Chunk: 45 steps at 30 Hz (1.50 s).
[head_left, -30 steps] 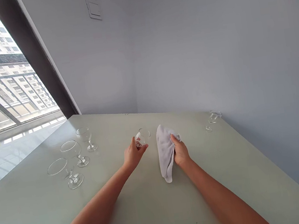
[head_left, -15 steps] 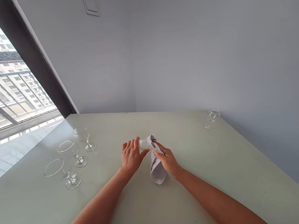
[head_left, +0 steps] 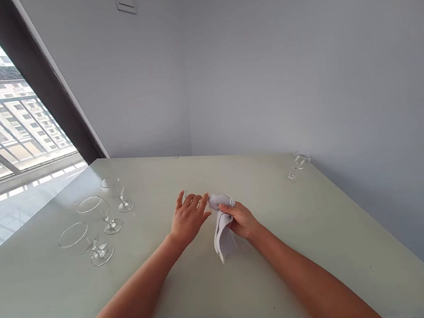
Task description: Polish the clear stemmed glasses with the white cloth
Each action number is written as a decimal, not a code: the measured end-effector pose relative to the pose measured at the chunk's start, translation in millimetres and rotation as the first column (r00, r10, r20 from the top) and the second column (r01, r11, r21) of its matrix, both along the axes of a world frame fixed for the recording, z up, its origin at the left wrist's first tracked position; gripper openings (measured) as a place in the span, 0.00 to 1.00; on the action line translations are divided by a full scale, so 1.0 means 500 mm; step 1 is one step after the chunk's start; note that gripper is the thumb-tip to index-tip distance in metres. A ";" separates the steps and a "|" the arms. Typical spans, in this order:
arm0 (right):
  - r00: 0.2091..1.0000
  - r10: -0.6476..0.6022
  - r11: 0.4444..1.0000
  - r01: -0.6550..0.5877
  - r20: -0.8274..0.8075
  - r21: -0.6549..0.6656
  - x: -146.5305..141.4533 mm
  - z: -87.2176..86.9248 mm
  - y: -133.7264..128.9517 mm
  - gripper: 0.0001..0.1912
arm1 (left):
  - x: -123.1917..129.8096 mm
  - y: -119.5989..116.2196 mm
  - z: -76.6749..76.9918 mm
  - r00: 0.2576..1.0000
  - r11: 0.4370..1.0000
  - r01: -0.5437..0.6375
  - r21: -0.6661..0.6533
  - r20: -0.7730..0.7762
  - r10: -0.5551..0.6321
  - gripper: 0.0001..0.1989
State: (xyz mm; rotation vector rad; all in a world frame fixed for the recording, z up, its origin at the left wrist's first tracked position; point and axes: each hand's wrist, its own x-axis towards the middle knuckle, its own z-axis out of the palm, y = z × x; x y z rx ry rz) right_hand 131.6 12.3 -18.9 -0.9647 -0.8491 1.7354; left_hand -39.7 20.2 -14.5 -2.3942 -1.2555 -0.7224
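gripping a pale cloth [head_left: 224,237] in the right hand [head_left: 244,220], clamped on it at the rim end of a sideways glass [head_left: 215,201] over the tabletop [head_left: 282,255]. left hand [head_left: 189,218] at the glass's foot end, fingers spread, can't tell if clamped. three stemmed glasses [head_left: 113,226] standing left, another glass [head_left: 298,161] far right.
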 end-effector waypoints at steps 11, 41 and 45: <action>0.846 0.384 0.851 -0.480 0.370 0.214 0.065 0.044 -0.001 0.13 | -0.053 0.018 0.050 0.917 0.237 0.397 -0.886 0.377 -0.126 0.29; 0.961 0.221 0.949 -0.251 0.167 0.193 0.001 0.031 -0.030 0.14 | -0.069 0.009 0.048 0.991 0.885 0.134 -0.446 0.031 -0.134 0.21; 0.790 0.300 0.766 -0.534 0.535 0.358 0.021 0.053 -0.039 0.08 | -0.092 0.003 0.086 0.936 0.418 0.351 -0.838 0.309 -0.166 0.23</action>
